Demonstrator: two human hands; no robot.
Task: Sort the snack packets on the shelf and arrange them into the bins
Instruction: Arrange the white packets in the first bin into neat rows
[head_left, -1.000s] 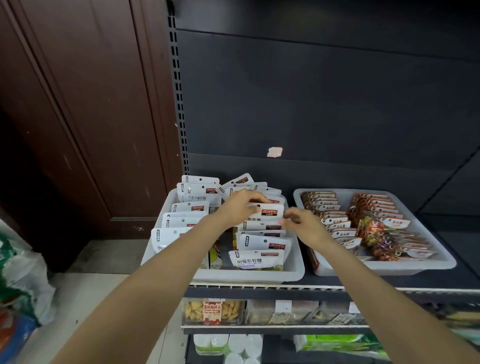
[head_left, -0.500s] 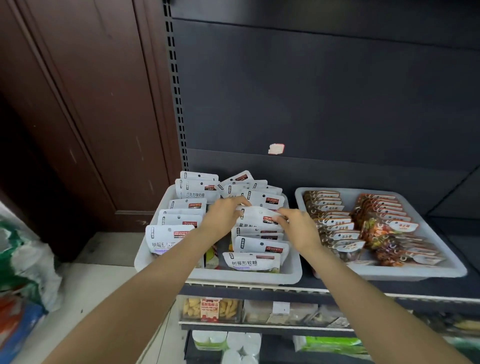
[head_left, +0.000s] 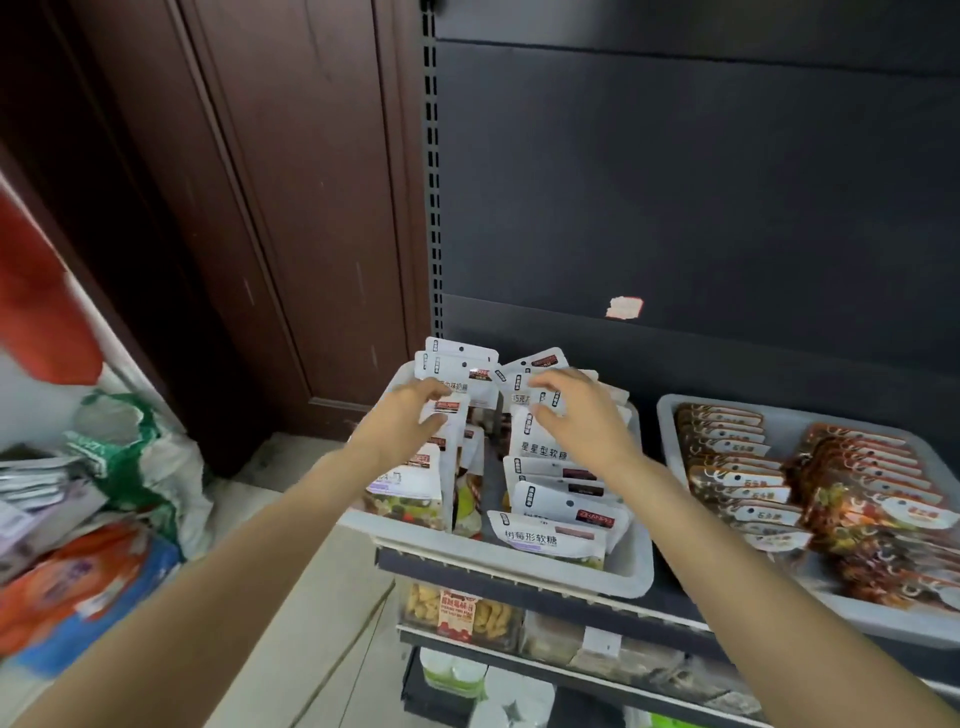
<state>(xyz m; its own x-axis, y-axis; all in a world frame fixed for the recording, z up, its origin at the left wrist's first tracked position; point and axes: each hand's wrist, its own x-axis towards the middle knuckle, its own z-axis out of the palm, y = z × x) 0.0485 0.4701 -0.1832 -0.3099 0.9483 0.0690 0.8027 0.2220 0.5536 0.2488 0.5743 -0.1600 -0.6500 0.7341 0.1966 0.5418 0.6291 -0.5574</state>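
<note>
**Head view: both hands in the left bin, squaring up the white packets**

Far left: bags (head_left: 130, 467) on the floor, blurred, contents unreadable. Not part of the job as far as I can judge.

Left hand (head_left: 402, 423): fingers curled round the top of a white packet (head_left: 449, 415) in the left row, thumb under, fingertips over the top edge. Looks like a pinch to stand it upright or slot it into line. Packets in that row stand on edge, labels facing out, probably so they file front to back.

Left bin (head_left: 631, 577): grey tray on the shelf (head_left: 519, 571), two rows of white packets, gap between the rows. Front right packet (head_left: 550, 538) leans back against those behind.

Right hand (head_left: 582, 415): over the right row, fingers spread and half curled above the back packets. Holds nothing that I can see; fingertips may touch a packet top, cannot tell.

Right bin (head_left: 670, 410): apart from the left one, filled with orange-brown packets (head_left: 737, 478) in overlapping rows, already sorted by the look of it. Its right end is cut off by the frame.

Hidden: hands cover the middle packets; print is mostly too small to read. Lower shelf goods partly out of frame.
</note>
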